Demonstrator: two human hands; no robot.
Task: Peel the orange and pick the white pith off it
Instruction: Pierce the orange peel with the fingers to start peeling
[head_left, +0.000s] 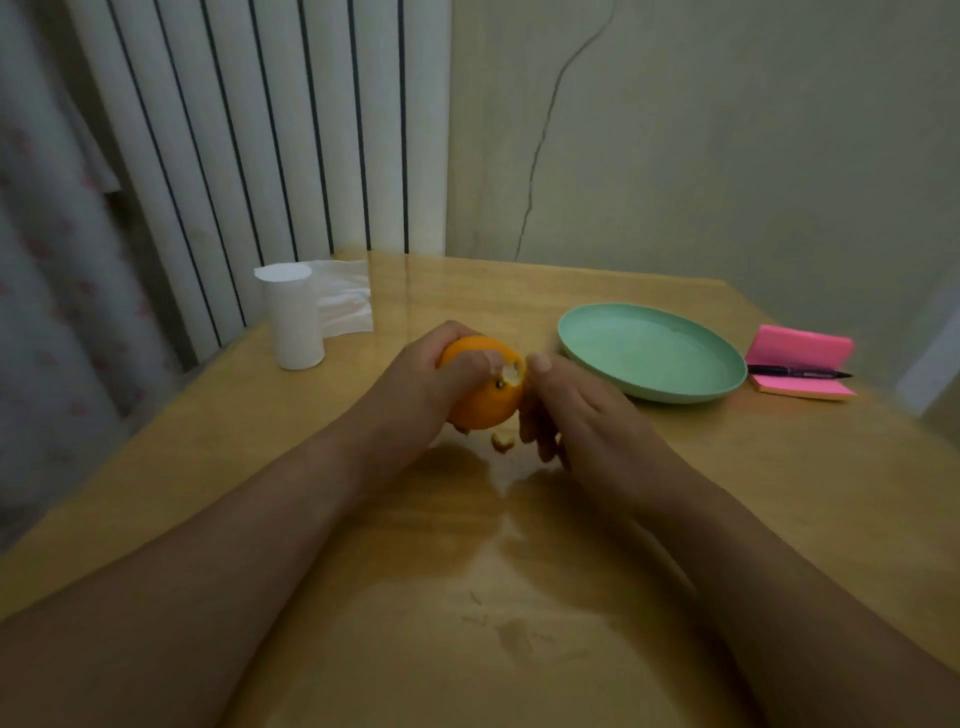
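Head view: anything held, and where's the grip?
Left hand grips the orange round its left side, thumb on top. Right hand: grip cannot be told.

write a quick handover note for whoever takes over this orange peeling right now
Left hand: grips the orange over the table.
Right hand: thumb at the torn spot, fingers curled beside the fruit; a pinch on the peel cannot be confirmed.
Done: one small opening torn in the peel, white showing; one peel scrap lies on the table below the orange.
Left: nearly all the peel, then all the pith. The green plate to the right holds nothing yet.
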